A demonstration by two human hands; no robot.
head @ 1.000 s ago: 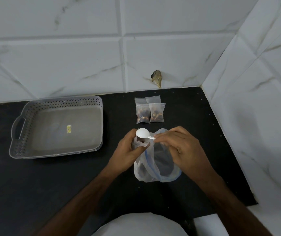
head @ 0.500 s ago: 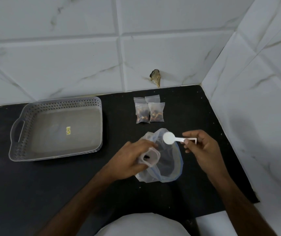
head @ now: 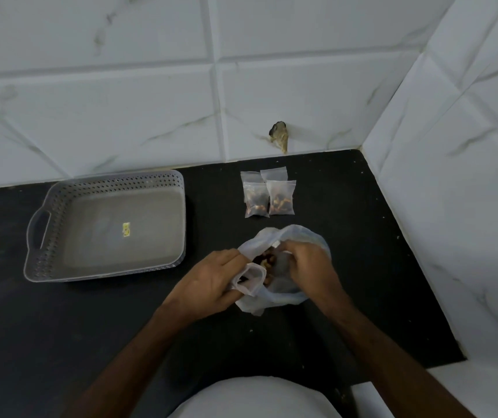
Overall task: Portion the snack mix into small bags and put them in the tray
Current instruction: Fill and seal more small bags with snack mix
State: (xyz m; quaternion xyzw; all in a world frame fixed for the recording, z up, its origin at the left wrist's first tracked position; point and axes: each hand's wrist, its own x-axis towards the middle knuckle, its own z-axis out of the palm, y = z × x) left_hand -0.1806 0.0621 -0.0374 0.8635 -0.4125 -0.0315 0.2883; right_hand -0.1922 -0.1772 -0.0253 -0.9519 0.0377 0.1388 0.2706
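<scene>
A small open-mouthed bag [head: 249,280] is gripped by the left hand [head: 211,282] at lower centre of the frame, the fingers curled round it just beside the big bag's rim. The right hand [head: 308,263] is curled over the mouth of the large clear bag [head: 286,292], its fingertips inside; whether anything is held there cannot be told, as the fingers hide it. A black countertop [head: 60,342] fills the lower half, backed by white marbled wall tiles [head: 121,116] across the top and right. A grey perforated tray [head: 109,179] with a side handle lies at left centre, well apart from the hands; a small yellow sticker [head: 126,233] is seen on its floor, its writing too small to be read. In the large bag, brown snack mix [head: 264,259] is visible between the two hands. Two filled small bags [head: 268,197] lie side by side above centre, near the wall. A chipped spot [head: 279,137] is seen in the tile above them.
</scene>
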